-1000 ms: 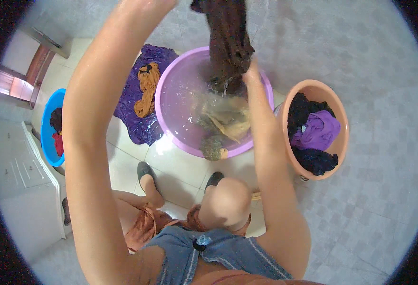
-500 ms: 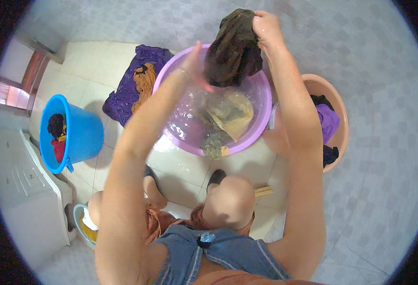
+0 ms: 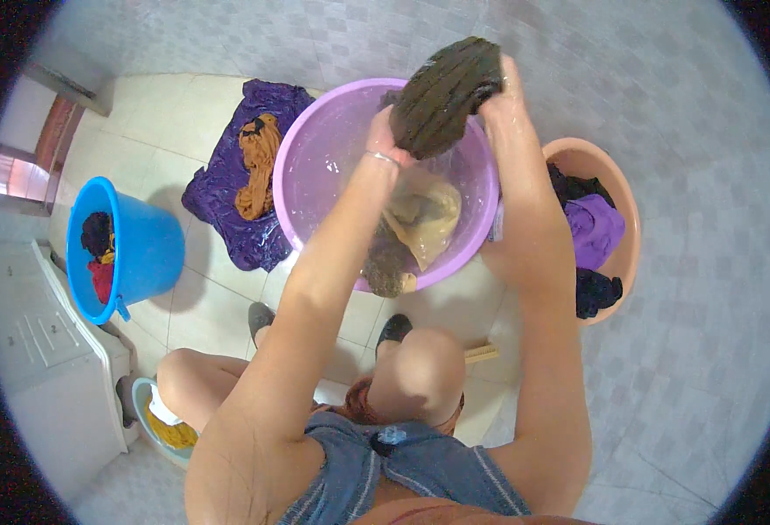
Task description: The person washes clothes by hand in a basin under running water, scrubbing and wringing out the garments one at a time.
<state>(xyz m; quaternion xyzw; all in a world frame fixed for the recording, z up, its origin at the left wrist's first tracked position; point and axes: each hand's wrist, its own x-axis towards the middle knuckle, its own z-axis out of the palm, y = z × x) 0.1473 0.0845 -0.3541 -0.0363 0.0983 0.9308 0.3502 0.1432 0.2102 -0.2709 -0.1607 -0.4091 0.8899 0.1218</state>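
Head view: left hand [image 3: 385, 133] and right hand [image 3: 500, 94] clenched tight around dark wrung cloth [image 3: 444, 94], above purple basin [image 3: 315, 149]. More garments soaking below; washing seemingly midway.

— How many tubs on the floor [image 3: 682, 367]?
— Two basins: one purple basin [image 3: 315, 166], one orange basin [image 3: 617, 184]. Plus one blue bucket [image 3: 144, 254].
— And hands?
— Two, left hand [image 3: 383, 140] and right hand [image 3: 503, 96], on one dark cloth [image 3: 444, 92].
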